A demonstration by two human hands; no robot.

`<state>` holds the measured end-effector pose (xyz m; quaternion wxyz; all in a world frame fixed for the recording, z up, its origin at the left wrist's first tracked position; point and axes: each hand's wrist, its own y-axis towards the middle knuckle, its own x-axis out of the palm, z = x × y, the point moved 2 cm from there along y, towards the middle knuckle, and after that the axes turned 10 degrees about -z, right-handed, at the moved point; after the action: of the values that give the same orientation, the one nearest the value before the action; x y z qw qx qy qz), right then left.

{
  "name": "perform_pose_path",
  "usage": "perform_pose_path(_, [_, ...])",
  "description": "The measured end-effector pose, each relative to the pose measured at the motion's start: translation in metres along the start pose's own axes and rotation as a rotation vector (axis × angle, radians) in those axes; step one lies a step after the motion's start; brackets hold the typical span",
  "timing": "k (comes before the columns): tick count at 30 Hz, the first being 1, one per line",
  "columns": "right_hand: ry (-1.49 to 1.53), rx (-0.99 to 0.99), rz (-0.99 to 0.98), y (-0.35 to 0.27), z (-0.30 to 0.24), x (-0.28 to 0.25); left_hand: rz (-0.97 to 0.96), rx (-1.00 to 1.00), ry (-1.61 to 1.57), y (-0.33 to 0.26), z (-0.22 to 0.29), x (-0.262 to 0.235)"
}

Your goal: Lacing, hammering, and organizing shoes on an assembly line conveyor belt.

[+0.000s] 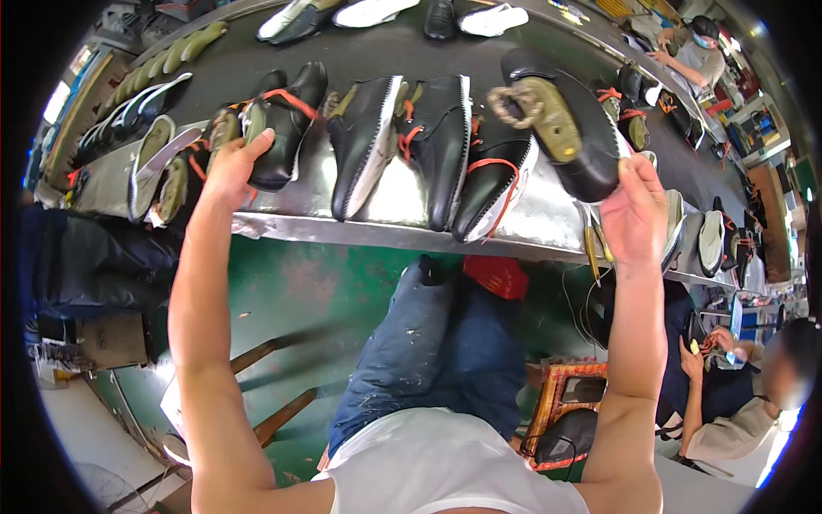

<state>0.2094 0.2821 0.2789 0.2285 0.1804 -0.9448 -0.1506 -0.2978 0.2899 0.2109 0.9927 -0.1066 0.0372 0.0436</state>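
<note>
My right hand (pixel 635 206) pinches the end of a black shoe (pixel 589 158), lifted at a tilt over the bench edge. An olive piece with a twisted beige loop lies along that shoe's opening. On the left, my left hand (pixel 229 171) closes its thumb and fingers on a black shoe (pixel 287 141) tied with an orange strip; its fingertips are partly hidden. Between my hands stand several black shoes with white stitched edges, among them a tall one (pixel 368 146) and one with an orange strip (pixel 492 184).
White soles (pixel 495 20) and dark shoes lie along the far side of the dark conveyor belt (pixel 377 51). Pliers-like tools (pixel 592 244) hang at the metal bench edge (pixel 342 230). Co-workers (pixel 753 385) sit at the right. A wooden stool (pixel 287 411) stands low left.
</note>
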Motion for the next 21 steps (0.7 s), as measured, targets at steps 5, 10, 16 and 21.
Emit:
perform_pose_path(5, [0.089, 0.048, -0.102, 0.022, 0.027, 0.087, 0.137, 0.366, -0.485, -0.14, -0.068, 0.013])
perform_pose_path(10, [0.511, 0.294, -0.066, 0.085, 0.102, 0.184, -0.021, 0.32, -0.698, -0.27, -0.108, 0.027])
perform_pose_path(16, [-0.737, 0.204, 0.033, 0.112, 0.202, 0.257, -0.152, 0.073, -0.669, -0.351, -0.148, 0.081])
perform_pose_path(21, [-1.425, 0.096, -0.376, 0.066, 0.21, 0.252, -0.291, 0.017, -0.173, -0.339, -0.177, 0.129])
